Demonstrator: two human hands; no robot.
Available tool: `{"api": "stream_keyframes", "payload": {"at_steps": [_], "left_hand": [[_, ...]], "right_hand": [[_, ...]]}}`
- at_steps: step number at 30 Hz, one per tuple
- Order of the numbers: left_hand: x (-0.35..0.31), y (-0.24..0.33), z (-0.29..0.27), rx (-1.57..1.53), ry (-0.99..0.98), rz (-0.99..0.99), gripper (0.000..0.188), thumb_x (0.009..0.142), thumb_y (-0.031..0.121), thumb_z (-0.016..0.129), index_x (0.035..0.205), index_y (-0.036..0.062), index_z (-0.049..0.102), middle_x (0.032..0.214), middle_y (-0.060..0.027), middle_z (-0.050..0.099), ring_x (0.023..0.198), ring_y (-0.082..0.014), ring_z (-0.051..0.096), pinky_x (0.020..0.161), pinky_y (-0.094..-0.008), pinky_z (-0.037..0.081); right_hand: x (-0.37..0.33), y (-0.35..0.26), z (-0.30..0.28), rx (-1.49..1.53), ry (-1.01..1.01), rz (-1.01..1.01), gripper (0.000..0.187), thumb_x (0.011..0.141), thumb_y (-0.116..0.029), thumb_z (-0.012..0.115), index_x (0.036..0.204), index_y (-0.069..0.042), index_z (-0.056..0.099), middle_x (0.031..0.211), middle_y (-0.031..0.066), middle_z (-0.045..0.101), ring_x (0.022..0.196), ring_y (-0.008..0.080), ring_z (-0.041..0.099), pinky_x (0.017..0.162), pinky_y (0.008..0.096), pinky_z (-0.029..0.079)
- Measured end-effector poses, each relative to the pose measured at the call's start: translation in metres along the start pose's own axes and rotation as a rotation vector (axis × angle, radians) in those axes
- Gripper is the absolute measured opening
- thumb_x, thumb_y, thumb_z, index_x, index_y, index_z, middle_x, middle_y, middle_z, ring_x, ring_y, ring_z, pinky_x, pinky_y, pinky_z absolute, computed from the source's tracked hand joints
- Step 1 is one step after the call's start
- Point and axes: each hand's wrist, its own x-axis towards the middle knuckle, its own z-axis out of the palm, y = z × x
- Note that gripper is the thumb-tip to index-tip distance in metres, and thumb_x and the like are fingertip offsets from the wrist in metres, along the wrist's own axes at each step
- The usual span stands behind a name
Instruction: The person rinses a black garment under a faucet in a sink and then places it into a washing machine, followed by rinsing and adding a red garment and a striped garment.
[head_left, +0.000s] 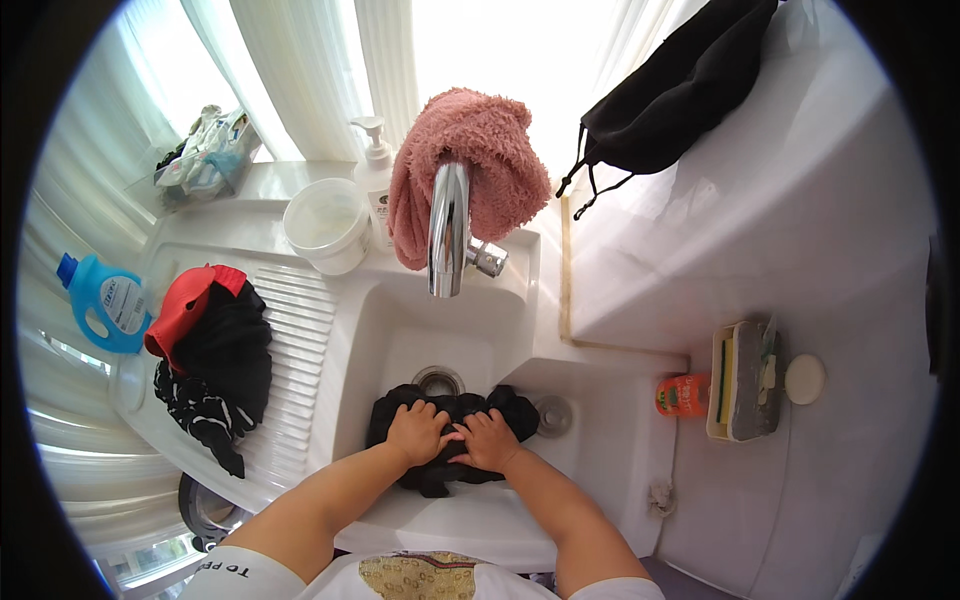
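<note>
A bunched black garment lies in the front of the white sink; its exact kind is not clear from the folds. My left hand is closed on the cloth's left half, fingers curled over it. Beside it, my right hand grips the right half, and the thumbs nearly meet in the middle. Just behind the cloth shows a metal drain. The chrome faucet hangs over the basin, with a fluffy pink towel wrapped around its top.
On the ribbed washboard at left lie black clothes and a red cloth. A blue detergent bottle, white tub and pump bottle stand around it. At right are a sponge holder and an orange container.
</note>
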Motion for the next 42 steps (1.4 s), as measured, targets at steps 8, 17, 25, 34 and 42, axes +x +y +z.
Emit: {"api": "stream_keyframes", "payload": {"at_steps": [8,17,25,34,42], "left_hand": [[0.009,0.000,-0.058,-0.182,-0.425,-0.204,0.058,0.087,0.066,0.043,0.111,0.0174,0.064,0.106,-0.0115,0.064,0.108,-0.0305,0.056,0.091,-0.0524,0.043],[0.032,-0.011,-0.121,-1.376,0.206,-0.504,0.042,0.094,0.038,0.052,0.116,0.0018,0.059,0.109,-0.0097,0.062,0.098,-0.0172,0.058,0.090,-0.0345,0.043],[0.017,-0.016,-0.084,-2.088,0.092,-0.889,0.052,0.097,0.043,0.044,0.130,0.0033,0.043,0.121,-0.0149,0.054,0.106,-0.0264,0.052,0.099,-0.0445,0.034],[0.053,-0.016,-0.027,-2.494,0.416,-1.139,0.035,0.098,0.038,0.041,0.094,0.0051,0.051,0.095,-0.0110,0.059,0.089,-0.0247,0.057,0.082,-0.0406,0.047],[0.085,0.011,-0.072,-2.164,0.221,-0.869,0.030,0.097,0.031,0.042,0.088,0.0065,0.058,0.079,-0.0072,0.060,0.073,-0.0199,0.059,0.065,-0.0370,0.049]], "right_hand": [[0.025,-0.020,-0.082,0.295,-0.492,0.356,0.070,0.074,-0.050,0.071,0.127,-0.007,0.056,0.122,0.0157,0.056,0.110,0.0317,0.055,0.091,0.0435,0.044],[0.159,0.008,-0.198,0.838,0.825,0.779,0.071,0.075,-0.043,0.075,0.131,-0.007,0.052,0.113,0.0190,0.063,0.096,0.0248,0.063,0.084,0.0355,0.050],[0.157,0.067,-0.169,1.081,0.847,0.838,0.060,0.090,-0.030,0.060,0.140,-0.002,0.039,0.102,0.0112,0.066,0.080,0.0165,0.064,0.062,0.0306,0.051],[0.132,-0.047,-0.050,2.283,0.644,1.205,0.029,0.095,-0.022,0.046,0.107,0.003,0.053,0.099,0.0150,0.058,0.084,0.0276,0.060,0.075,0.0385,0.051],[0.128,-0.024,-0.069,2.032,0.753,1.009,0.027,0.093,-0.025,0.053,0.104,-0.001,0.056,0.084,0.0109,0.060,0.076,0.0234,0.061,0.067,0.0334,0.052]]}}
